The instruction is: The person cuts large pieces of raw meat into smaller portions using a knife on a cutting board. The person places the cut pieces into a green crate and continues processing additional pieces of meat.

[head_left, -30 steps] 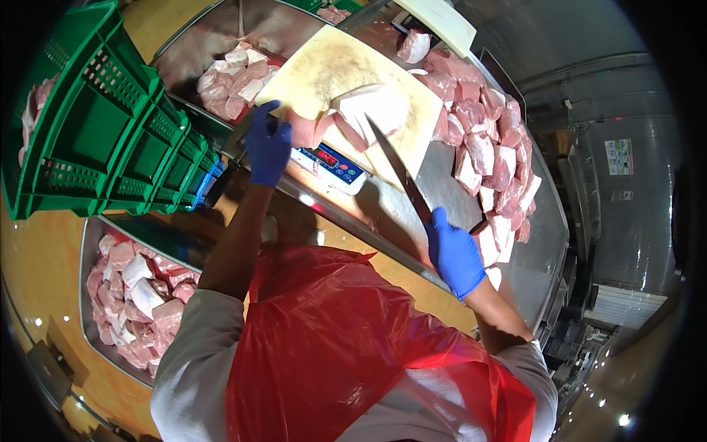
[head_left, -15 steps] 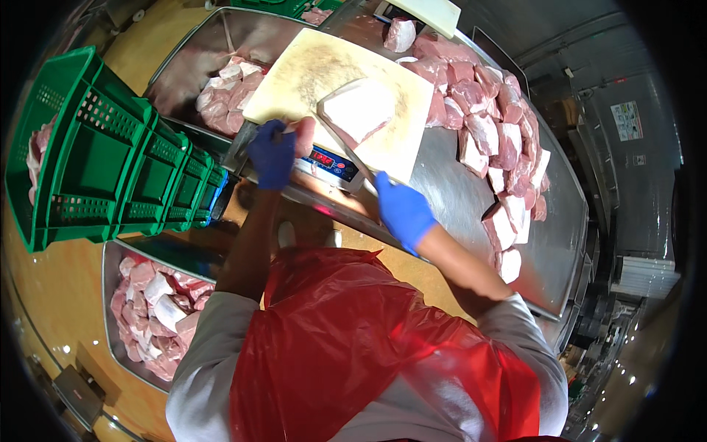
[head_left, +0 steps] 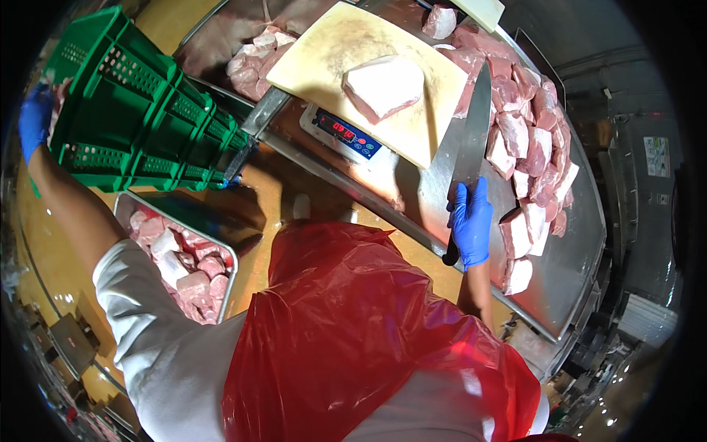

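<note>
At the far left my left hand (head_left: 35, 121), in a blue glove, reaches to the open top of a stack of green crates (head_left: 110, 96). Pieces of meat (head_left: 60, 103) lie right beside its fingers, which are too hidden to read. My right hand (head_left: 471, 225), gloved in blue too, is closed around the black handle of a large knife (head_left: 473, 129). Its blade points away from me, over the steel table. On the cream cutting board (head_left: 317, 55) rests a block of meat with a white fat layer (head_left: 387, 85), touched by neither hand.
A digital scale (head_left: 342, 132) sits under the board's near edge. Many cut meat pieces (head_left: 530, 140) are heaped along the right of the steel table (head_left: 560, 280). One steel tub of meat (head_left: 228, 283) stands low at left; another tub (head_left: 213, 44) is behind the board.
My left hand has swung from the board's near-left corner, where it held a small meat piece, out to the crates. The knife has left the meat block and moved right.
</note>
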A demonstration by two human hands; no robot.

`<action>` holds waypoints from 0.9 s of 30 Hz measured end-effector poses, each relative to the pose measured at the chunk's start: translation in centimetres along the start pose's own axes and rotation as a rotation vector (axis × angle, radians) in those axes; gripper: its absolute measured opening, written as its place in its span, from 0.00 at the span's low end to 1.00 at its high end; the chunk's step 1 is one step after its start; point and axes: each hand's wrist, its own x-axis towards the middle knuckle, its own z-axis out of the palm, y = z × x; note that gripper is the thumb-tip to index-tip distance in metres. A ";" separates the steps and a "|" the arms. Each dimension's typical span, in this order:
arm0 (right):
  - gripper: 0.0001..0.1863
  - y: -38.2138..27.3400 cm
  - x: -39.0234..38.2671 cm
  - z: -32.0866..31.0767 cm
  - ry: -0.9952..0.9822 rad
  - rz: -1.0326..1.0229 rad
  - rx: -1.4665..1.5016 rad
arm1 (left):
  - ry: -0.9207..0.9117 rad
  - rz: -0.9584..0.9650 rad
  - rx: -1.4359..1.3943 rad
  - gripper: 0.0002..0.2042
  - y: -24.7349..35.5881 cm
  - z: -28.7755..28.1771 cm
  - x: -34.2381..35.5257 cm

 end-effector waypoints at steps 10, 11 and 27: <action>0.12 -2.2 3.5 0.0 0.151 -0.192 0.039 | -0.513 0.683 -0.737 0.37 49.0 9.3 -14.9; 0.12 -2.7 3.4 -0.2 0.142 -0.165 0.056 | -0.535 0.671 -0.714 0.47 51.5 11.0 -16.6; 0.10 9.4 -7.2 -4.7 0.287 0.248 -0.059 | -0.399 0.437 -0.108 0.49 50.2 13.3 -11.2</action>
